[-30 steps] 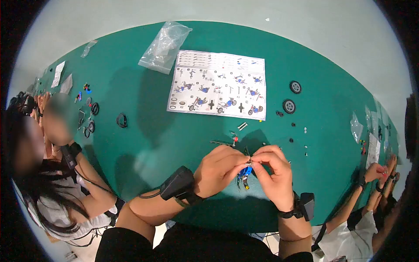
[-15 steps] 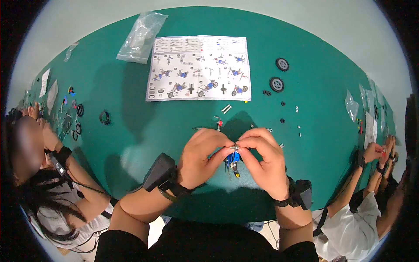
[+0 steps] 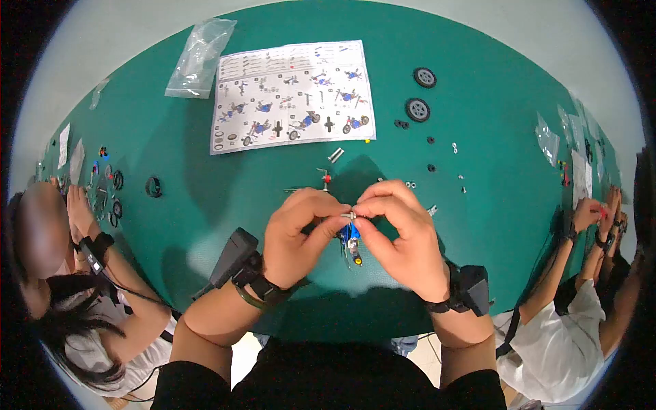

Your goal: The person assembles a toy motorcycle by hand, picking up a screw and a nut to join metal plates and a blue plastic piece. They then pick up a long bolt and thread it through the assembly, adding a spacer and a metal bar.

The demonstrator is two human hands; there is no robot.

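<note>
Between my two hands is a small partly built model [image 3: 351, 236] with blue pieces, metal parts and a yellow-tipped lower end. My left hand [image 3: 298, 229] pinches a silver metal piece at its top with thumb and index finger. From the other side, my right hand [image 3: 400, 236] grips the same top end between thumb and fingertips. The fingertips nearly meet there and partly hide the piece. Just beyond my left hand, a small red and metal part [image 3: 326, 179] stands on the table. Past it lie silver pins [image 3: 335, 155].
A printed instruction sheet [image 3: 290, 96] lies ahead beside a clear plastic bag [image 3: 200, 58]. To the right are two wheels [image 3: 417, 110], black connectors [image 3: 402, 124] and small nuts [image 3: 454, 147]. A black tyre [image 3: 154, 186] lies left. People sit at both sides of the green table [image 3: 273, 20].
The camera view has shifted, so the sheet and wheels appear farther left and higher. Both hands keep their pinch on the model, which seems slightly turned.
</note>
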